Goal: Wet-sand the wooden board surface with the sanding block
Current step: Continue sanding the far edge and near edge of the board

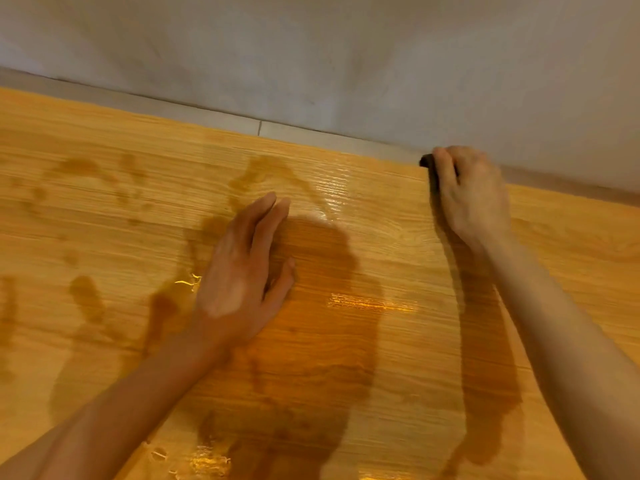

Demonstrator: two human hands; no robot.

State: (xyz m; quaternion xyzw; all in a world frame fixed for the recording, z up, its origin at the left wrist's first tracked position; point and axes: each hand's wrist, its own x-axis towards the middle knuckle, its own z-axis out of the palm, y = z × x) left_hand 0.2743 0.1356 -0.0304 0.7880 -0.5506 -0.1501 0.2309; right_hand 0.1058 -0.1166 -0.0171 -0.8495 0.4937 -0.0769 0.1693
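A wide wooden board [104, 209] with a yellow-orange grain fills most of the view, and water lies on it in dark patches and shiny pools. My left hand [242, 268] rests flat on the wet middle of the board, fingers straight and pointing away from me. My right hand [471, 195] is at the board's far edge, fingers curled over a dark sanding block [429, 168]. Only the block's left end and a sliver of its side show past my fingers.
A pale wall [346, 57] rises just behind the board. A narrow light strip [207, 114] runs along the board's far edge at the wall's foot. The whole frame is slightly blurred.
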